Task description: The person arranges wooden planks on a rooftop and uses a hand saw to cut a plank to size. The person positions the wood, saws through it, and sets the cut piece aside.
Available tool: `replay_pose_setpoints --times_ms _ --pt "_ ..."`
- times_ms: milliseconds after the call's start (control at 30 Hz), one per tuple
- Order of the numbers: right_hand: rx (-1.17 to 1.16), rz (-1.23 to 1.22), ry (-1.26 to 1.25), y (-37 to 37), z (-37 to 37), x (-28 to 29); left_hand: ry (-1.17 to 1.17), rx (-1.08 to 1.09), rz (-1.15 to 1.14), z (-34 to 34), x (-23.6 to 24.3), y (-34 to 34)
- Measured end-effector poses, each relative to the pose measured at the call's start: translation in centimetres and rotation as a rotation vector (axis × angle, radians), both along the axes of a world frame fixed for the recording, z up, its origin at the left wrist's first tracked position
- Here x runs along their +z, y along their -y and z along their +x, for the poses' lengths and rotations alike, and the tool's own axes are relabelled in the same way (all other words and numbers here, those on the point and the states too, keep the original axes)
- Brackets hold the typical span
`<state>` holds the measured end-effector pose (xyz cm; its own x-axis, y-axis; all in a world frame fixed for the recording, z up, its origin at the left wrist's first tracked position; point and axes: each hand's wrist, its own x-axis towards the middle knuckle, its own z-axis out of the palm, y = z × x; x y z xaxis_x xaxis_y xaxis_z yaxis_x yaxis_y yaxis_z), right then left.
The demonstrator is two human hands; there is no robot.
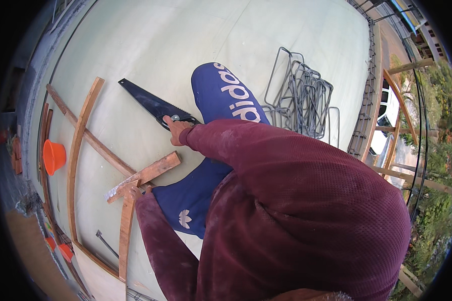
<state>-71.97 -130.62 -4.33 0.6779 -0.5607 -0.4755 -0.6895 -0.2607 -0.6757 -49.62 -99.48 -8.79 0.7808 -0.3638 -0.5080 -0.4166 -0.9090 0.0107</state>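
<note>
My right hand is at the handle end of a hand saw, its fingers closed on the part beside the silver bolts. The dark blade points away to the far left, and my sleeve covers part of the handle. My left hand grips a wooden board near its upper end. Just above that hand, a short wooden plank with a whitish end lies across the board. My blue-trousered legs are bent close to both hands.
Long timber strips lie at the left, near an orange bucket. Bent steel rebar stirrups are heaped beyond my knee on the pale sheet floor. A rebar cage runs along the right edge. A metal bar lies lower left.
</note>
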Motion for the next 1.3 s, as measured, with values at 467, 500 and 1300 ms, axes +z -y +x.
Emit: replay_pose_setpoints --times_ms 467,500,1300 --pt "-0.465 0.128 1.109 9.1 -13.4 22.0 -0.004 0.071 -0.003 -4.2 6.6 2.2" --pt "-0.46 -0.056 1.046 10.6 -15.5 21.9 -0.002 0.085 0.025 -4.4 7.0 2.1" --pt "-0.554 -0.462 -0.558 10.0 -43.0 -4.1 -0.117 0.06 0.091 -4.4 7.2 2.6"
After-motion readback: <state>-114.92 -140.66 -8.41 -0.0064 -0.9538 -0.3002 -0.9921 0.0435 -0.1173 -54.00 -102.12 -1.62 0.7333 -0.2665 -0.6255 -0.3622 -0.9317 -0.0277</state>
